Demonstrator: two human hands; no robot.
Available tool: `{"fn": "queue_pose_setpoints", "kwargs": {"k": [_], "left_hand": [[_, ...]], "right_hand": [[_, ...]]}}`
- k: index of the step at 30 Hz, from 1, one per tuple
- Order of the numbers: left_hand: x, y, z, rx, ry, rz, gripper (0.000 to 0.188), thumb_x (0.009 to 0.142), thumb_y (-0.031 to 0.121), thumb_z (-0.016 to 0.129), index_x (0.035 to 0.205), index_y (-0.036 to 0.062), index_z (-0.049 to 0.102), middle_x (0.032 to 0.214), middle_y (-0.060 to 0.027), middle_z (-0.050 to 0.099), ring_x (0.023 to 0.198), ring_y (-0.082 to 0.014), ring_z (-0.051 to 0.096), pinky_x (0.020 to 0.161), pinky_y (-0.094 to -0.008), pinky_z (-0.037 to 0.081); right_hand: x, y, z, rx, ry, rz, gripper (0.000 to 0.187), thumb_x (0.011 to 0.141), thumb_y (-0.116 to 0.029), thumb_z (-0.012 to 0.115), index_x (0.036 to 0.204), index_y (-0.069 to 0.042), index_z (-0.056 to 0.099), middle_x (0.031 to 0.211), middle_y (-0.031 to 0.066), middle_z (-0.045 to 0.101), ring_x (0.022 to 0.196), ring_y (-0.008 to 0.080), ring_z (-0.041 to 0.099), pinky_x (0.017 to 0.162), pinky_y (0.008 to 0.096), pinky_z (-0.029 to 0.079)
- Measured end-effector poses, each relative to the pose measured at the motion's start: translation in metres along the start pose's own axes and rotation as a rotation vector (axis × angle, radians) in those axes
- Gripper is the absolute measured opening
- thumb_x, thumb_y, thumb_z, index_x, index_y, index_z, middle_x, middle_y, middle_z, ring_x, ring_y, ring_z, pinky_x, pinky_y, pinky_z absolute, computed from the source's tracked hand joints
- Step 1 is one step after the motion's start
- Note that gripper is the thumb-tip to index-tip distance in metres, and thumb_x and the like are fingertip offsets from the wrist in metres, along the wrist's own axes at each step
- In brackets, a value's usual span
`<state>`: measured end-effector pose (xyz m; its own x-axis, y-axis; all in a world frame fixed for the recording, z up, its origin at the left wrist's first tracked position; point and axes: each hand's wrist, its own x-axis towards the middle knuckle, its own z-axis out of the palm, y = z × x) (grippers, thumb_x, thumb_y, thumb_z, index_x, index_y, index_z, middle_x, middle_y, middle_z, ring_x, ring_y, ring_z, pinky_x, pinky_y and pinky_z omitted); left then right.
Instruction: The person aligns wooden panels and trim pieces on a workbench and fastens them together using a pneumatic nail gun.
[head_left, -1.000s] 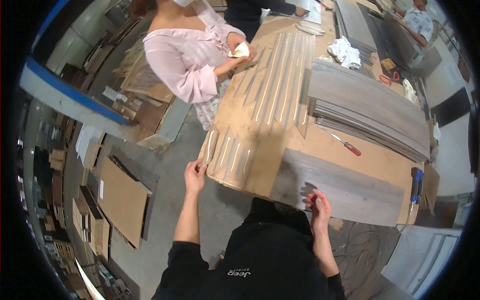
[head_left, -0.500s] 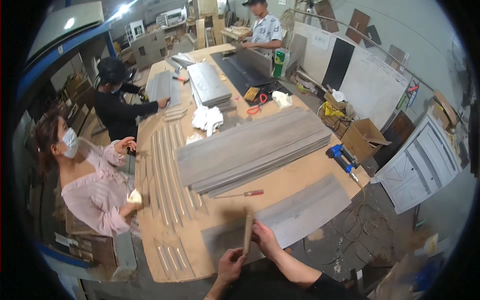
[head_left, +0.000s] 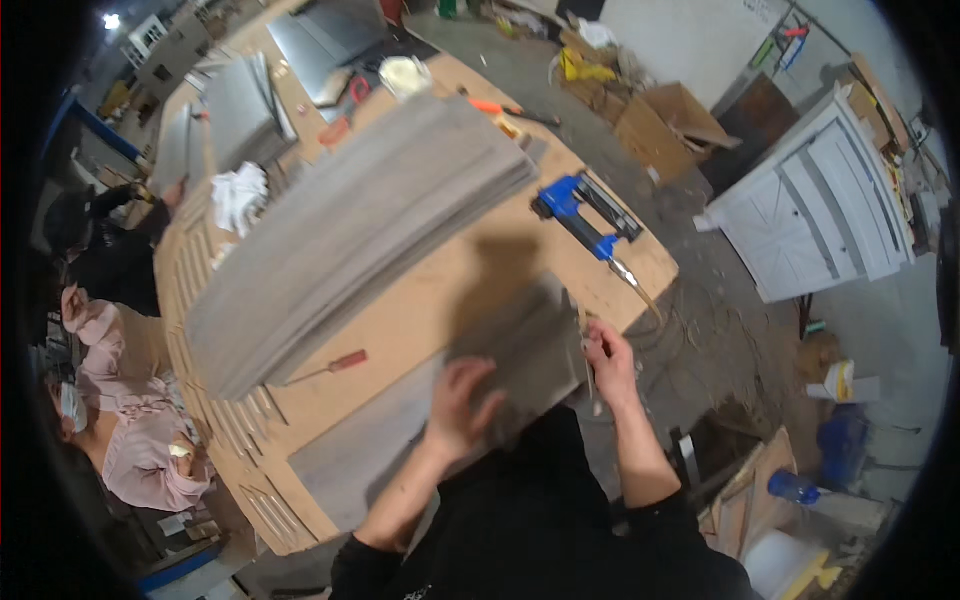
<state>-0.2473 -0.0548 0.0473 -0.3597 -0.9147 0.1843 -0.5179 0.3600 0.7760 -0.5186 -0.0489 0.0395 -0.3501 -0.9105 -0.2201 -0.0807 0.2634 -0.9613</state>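
A grey wood-look board [head_left: 350, 455] lies along the near edge of the workbench. Over its middle hovers my left hand [head_left: 462, 410], blurred, its fingers apart and holding nothing. At the board's right end my right hand [head_left: 610, 365] pinches a thin, narrow strip [head_left: 587, 350], held nearly upright against or just beside the board's end; whether they touch I cannot tell. Beyond the board lies a screwdriver [head_left: 345, 361] with a red handle. A blue and black air nailer [head_left: 590, 215] with its hose rests on the bench past my right hand.
A stack of long grey boards [head_left: 370, 230] fills the middle of the workbench [head_left: 420, 310]. Thin strips [head_left: 235, 430] lie along its left side. Two people [head_left: 140, 420] are at the left. A white louvred cabinet [head_left: 810, 200] and a cardboard box [head_left: 670, 130] stand to the right.
My view has swung right. The strip, held by both hands half a second ago, is now at the board's right end in my right hand alone; my left hand has let go.
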Motion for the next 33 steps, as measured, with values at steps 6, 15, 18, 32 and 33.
{"fn": "queue_pose_setpoints", "kwargs": {"k": [6, 15, 18, 32, 33], "left_hand": [[0.095, -0.013, 0.045, 0.253, 0.031, -0.098, 0.058, 0.078, 0.02, 0.082, 0.13, 0.0072, 0.061, 0.129, -0.0153, 0.056, 0.123, -0.0363, 0.049, 0.104, -0.0458, 0.04], [0.129, -0.016, 0.075, 0.285, -0.099, -0.241, 0.052, 0.076, 0.024, 0.083, 0.122, 0.0082, 0.066, 0.12, -0.0116, 0.058, 0.114, -0.0329, 0.053, 0.098, -0.044, 0.042], [0.131, -0.017, 0.077, 0.278, -0.075, -0.223, 0.051, 0.075, 0.024, 0.084, 0.12, 0.0088, 0.067, 0.114, -0.0113, 0.058, 0.109, -0.0324, 0.054, 0.094, -0.0434, 0.042], [0.131, -0.019, 0.078, 0.297, -0.004, -0.085, 0.051, 0.074, 0.021, 0.084, 0.12, 0.0072, 0.067, 0.104, -0.013, 0.057, 0.099, -0.0331, 0.054, 0.088, -0.0433, 0.043], [0.131, -0.018, 0.077, 0.293, -0.002, -0.076, 0.051, 0.074, 0.02, 0.084, 0.12, 0.0071, 0.067, 0.104, -0.0133, 0.057, 0.1, -0.0334, 0.054, 0.088, -0.0434, 0.043]], "right_hand": [[0.046, -0.009, -0.011, -0.569, -0.046, -0.295, 0.048, 0.077, -0.022, 0.082, 0.119, -0.004, 0.068, 0.102, 0.011, 0.062, 0.095, 0.0261, 0.064, 0.082, 0.034, 0.053], [0.089, 0.008, 0.013, -0.832, 0.0, -0.343, 0.052, 0.073, -0.027, 0.084, 0.118, -0.006, 0.068, 0.107, 0.0118, 0.061, 0.099, 0.0329, 0.063, 0.084, 0.0418, 0.053], [0.089, 0.007, 0.013, -0.783, -0.007, -0.339, 0.052, 0.073, -0.026, 0.084, 0.118, -0.006, 0.069, 0.105, 0.0125, 0.06, 0.098, 0.0334, 0.062, 0.083, 0.0422, 0.052], [0.085, 0.006, 0.018, -0.735, 0.02, -0.381, 0.051, 0.069, -0.024, 0.085, 0.114, -0.004, 0.072, 0.099, 0.0124, 0.062, 0.093, 0.032, 0.061, 0.082, 0.0412, 0.049], [0.085, 0.007, 0.018, -0.739, 0.014, -0.388, 0.051, 0.069, -0.024, 0.085, 0.114, -0.004, 0.072, 0.099, 0.0123, 0.062, 0.094, 0.0317, 0.061, 0.082, 0.0411, 0.048]]}}
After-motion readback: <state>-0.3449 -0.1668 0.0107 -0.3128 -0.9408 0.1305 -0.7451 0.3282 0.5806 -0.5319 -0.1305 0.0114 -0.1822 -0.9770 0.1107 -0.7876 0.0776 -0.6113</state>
